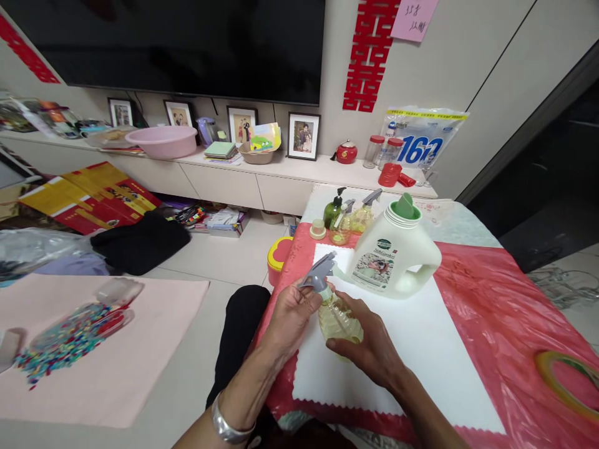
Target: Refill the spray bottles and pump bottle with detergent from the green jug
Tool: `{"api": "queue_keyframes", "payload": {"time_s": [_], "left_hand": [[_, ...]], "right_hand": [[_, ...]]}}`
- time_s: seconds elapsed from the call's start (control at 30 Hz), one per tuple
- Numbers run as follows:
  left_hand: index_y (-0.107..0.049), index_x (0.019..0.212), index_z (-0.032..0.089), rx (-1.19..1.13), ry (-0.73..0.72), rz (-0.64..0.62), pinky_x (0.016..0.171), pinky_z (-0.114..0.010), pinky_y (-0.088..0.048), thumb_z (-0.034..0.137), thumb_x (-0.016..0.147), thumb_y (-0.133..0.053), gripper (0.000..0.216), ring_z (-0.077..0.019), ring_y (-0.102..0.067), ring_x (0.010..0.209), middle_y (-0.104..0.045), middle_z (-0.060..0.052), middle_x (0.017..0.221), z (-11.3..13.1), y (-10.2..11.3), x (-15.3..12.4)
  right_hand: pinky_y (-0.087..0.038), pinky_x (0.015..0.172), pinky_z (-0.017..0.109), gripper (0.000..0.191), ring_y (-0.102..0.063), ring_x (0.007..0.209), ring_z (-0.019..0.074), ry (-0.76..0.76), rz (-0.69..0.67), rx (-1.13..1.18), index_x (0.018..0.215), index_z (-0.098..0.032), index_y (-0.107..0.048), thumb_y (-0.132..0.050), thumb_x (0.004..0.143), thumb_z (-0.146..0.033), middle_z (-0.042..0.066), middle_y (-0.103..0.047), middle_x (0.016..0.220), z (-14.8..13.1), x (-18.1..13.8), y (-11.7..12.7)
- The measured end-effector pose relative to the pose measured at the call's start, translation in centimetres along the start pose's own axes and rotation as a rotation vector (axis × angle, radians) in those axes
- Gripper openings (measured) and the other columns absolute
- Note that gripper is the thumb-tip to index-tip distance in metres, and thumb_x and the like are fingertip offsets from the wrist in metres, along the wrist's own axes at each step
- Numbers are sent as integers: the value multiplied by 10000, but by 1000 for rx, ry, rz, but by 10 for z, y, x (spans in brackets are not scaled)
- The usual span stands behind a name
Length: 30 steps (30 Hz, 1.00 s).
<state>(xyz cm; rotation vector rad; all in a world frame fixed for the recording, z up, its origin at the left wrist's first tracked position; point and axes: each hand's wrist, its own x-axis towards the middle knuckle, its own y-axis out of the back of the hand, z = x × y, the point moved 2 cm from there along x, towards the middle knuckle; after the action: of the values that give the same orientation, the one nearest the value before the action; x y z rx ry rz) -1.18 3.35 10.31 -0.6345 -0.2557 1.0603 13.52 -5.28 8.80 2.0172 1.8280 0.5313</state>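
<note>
A clear spray bottle [337,319] with pale yellow liquid is tilted between my hands, over a white scalloped mat [397,362]. My left hand [289,318] pinches the collar beneath its grey trigger head [321,274]. My right hand [372,340] wraps round the bottle's body. Just behind stands a large cream plastic jug [395,249] with a green spout [406,209] in its neck and no cap on. Farther back are a dark green pump bottle [333,211], two more spray bottles, one yellowish [362,217] and one amber [340,232], and a pale cap [317,229].
A red plastic cover [472,280] lies over the table, with a roll of tape [568,380] at the right. On the left, a pink surface [154,349] bears scattered colourful small pieces [65,340]. A yellow-topped stool [279,252] stands beside the table. Behind runs a low cabinet [219,184].
</note>
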Motion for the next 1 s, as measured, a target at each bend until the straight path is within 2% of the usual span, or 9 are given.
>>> {"api": "queue_keyframes", "payload": {"time_s": [0.1, 0.23, 0.33, 0.47, 0.6, 0.77, 0.87, 0.93, 1.0], "left_hand": [[-755, 986, 147, -32, 2, -43, 980, -372, -484, 361, 707, -880, 373, -225, -690, 984, -764, -87, 986, -3, -1, -1], [-754, 989, 173, -69, -23, 3, 984, -378, -491, 356, 680, -901, 388, -225, -694, 997, -766, -72, 1005, -6, -4, 0], [-764, 945, 170, -53, -40, 2, 1016, -384, -480, 324, 645, -919, 371, -250, -685, 1064, -771, -70, 992, -4, -8, 3], [-765, 924, 165, -68, -24, -47, 998, -402, -490, 313, 633, -925, 364, -260, -708, 1008, -777, -73, 941, -1, -6, 7], [-760, 1004, 151, -76, 2, -130, 964, -397, -496, 351, 631, -928, 456, -265, -717, 969, -779, -99, 956, -2, -1, 9], [-761, 1011, 142, -71, 67, -213, 951, -392, -497, 394, 594, -945, 520, -275, -711, 973, -772, -100, 932, -2, -2, 12], [-753, 1016, 139, -87, 82, -221, 929, -370, -504, 386, 622, -931, 499, -249, -713, 929, -765, -92, 928, -1, -7, 15], [-748, 963, 131, -93, 91, -201, 928, -362, -505, 396, 682, -896, 414, -237, -712, 919, -760, -96, 924, -1, -8, 17], [-737, 869, 132, -99, 98, -186, 934, -370, -506, 414, 731, -860, 337, -238, -712, 927, -758, -100, 923, -2, -7, 18]], "right_hand": [[-497, 1008, 492, 757, -577, 1194, 283, 23, 13, 29, 1457, -250, -470, -736, 753, -323, 103, -609, 1323, 1, 2, -2], [-517, 977, 455, 765, -590, 1167, 268, 87, 81, 7, 1460, -261, -474, -737, 742, -296, 91, -625, 1307, 2, 3, -4], [-507, 1005, 448, 772, -594, 1177, 267, 62, 76, 46, 1444, -235, -497, -762, 724, -321, 104, -620, 1314, 4, 5, -4], [-485, 1033, 468, 796, -593, 1187, 279, 2, -3, 148, 1439, -222, -513, -784, 704, -360, 109, -621, 1319, 6, 7, 0], [-511, 983, 468, 753, -625, 1096, 279, -47, -89, 248, 1391, -248, -569, -807, 692, -394, 72, -677, 1213, 6, 8, 6], [-520, 944, 443, 740, -632, 1015, 251, -71, -225, 450, 1372, -254, -581, -834, 688, -382, 45, -691, 1147, 8, 8, 13], [-465, 1046, 476, 780, -604, 1152, 278, -86, -247, 566, 1390, -259, -568, -849, 675, -393, 50, -677, 1223, 10, 12, 16], [-393, 1123, 494, 769, -532, 1289, 299, -71, -249, 604, 1381, -262, -583, -851, 673, -398, 57, -618, 1360, 10, 15, 19], [-372, 1135, 498, 749, -505, 1324, 304, -57, -277, 643, 1375, -262, -594, -845, 682, -397, 59, -581, 1414, 9, 17, 20]]}}
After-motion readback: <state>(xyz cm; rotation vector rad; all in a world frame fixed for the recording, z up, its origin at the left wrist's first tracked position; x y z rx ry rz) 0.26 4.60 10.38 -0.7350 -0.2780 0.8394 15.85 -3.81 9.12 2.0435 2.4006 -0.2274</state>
